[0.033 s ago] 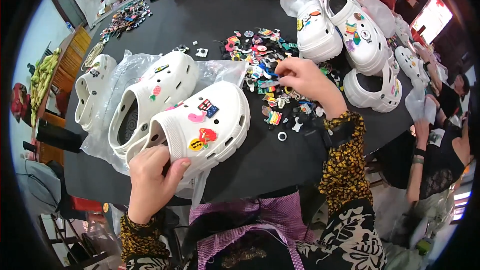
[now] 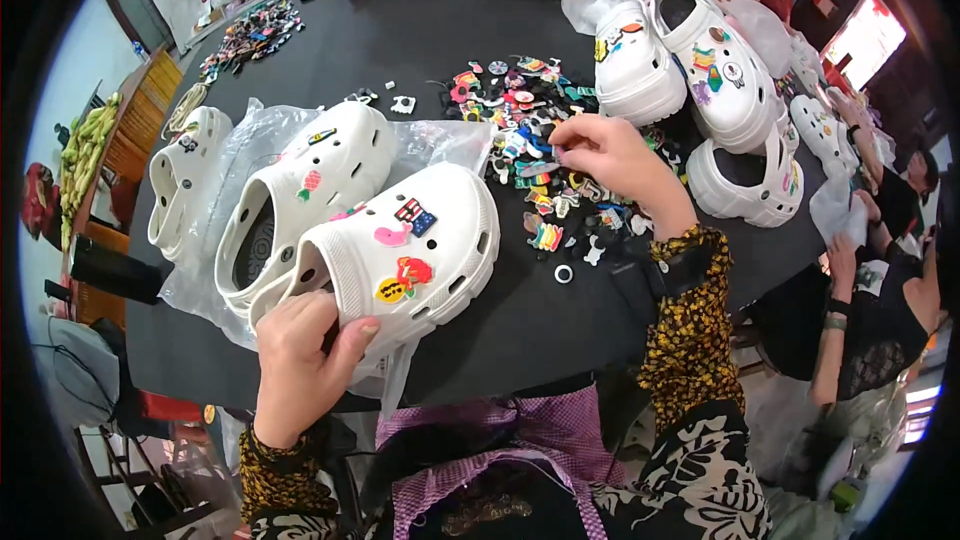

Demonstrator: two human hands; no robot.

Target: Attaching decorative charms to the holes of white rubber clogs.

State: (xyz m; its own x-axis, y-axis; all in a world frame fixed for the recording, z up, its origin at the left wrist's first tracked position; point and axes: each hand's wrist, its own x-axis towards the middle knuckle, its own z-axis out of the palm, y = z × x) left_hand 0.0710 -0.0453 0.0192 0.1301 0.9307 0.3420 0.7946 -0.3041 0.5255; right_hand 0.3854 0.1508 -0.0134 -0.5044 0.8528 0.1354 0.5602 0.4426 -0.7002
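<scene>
Decorated white clogs [image 2: 690, 60] stand across the black table [image 2: 400, 30].

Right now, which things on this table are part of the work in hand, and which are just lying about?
In hand:
- left hand gripping the near white foam clog
- right hand reaching into the pile of small coloured charms

Lying about:
- second white clog on clear plastic bag
- decorated white clogs opposite
- small white ring

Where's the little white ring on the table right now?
In the head view, the white ring lies on the black table, just right of the nearest white clog, below the charm pile.
</scene>
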